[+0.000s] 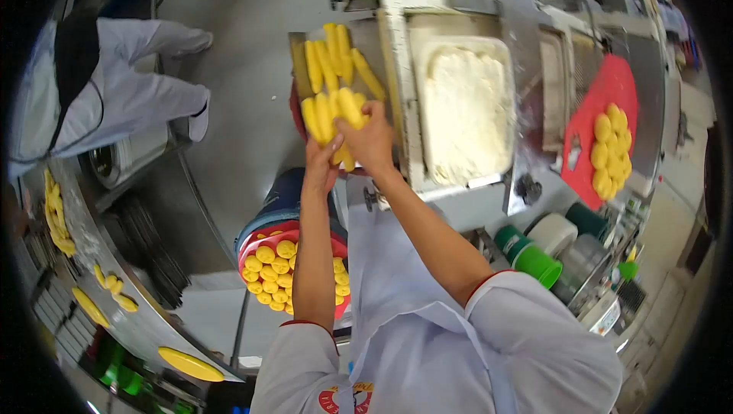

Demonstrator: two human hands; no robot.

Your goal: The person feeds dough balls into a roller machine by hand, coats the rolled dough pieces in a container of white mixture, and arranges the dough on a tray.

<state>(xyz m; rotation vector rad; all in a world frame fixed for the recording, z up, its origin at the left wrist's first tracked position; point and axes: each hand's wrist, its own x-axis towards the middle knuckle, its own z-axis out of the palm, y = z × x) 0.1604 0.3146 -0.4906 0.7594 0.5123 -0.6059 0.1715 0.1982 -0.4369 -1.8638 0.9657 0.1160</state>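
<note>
Several yellow dough rolls [330,59] lie side by side at the centre, on a dark surface beside the machine. My right hand [369,141] curls over the nearer rolls from the right, its fingers wrapped round them. From below and the left, my left hand [320,163] grips the near ends of the same bunch, close against my right hand. The fingertips are partly hidden by the dough and slightly blurred.
Right of my hands stands a machine frame [394,85] with a white tub [467,108] of pale flour-like material. Yellow dough balls [611,150] rest on a red board [620,82]. More dough balls [271,276] fill a red container [246,244] beneath my left arm. Another person [126,63] stands at left.
</note>
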